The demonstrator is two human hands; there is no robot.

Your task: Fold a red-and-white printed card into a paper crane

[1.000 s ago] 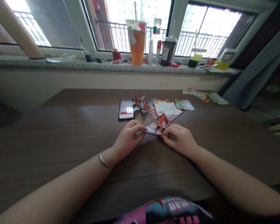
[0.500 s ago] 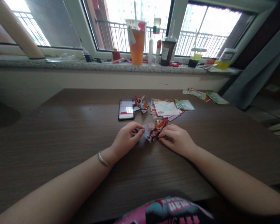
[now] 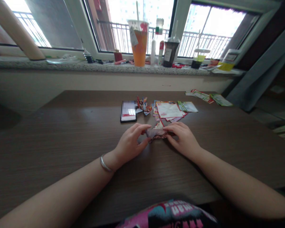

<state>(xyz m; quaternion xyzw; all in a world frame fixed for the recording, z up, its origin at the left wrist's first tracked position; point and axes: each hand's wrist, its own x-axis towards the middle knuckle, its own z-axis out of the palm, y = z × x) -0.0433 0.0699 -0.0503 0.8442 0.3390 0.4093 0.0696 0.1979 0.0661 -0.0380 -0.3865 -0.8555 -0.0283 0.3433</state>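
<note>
Between both hands is a small sheet of printed paper (image 3: 156, 133), bent over on itself so its pale side and part of a coloured picture show. My left hand (image 3: 132, 139) has its left end between thumb and fingers. At the right end, the fingers and thumb of my right hand (image 3: 182, 136) grip the paper near the table surface. Just beyond lie folded scraps of colourful paper (image 3: 144, 106) and a stack of printed sheets (image 3: 169, 110), the top one white with a red border.
A phone (image 3: 128, 111) with a lit screen lies left of the scraps. Green-and-white papers (image 3: 188, 106) sit beside the stack, with more leaflets (image 3: 220, 99) at the table's far right. Drink cups, including an orange one (image 3: 139, 44), line the windowsill (image 3: 97, 66).
The paper lay opened out with its picture showing; now it is bent over and crumpled between the hands. My right hand has shifted slightly up, and both hands have changed their hold.
</note>
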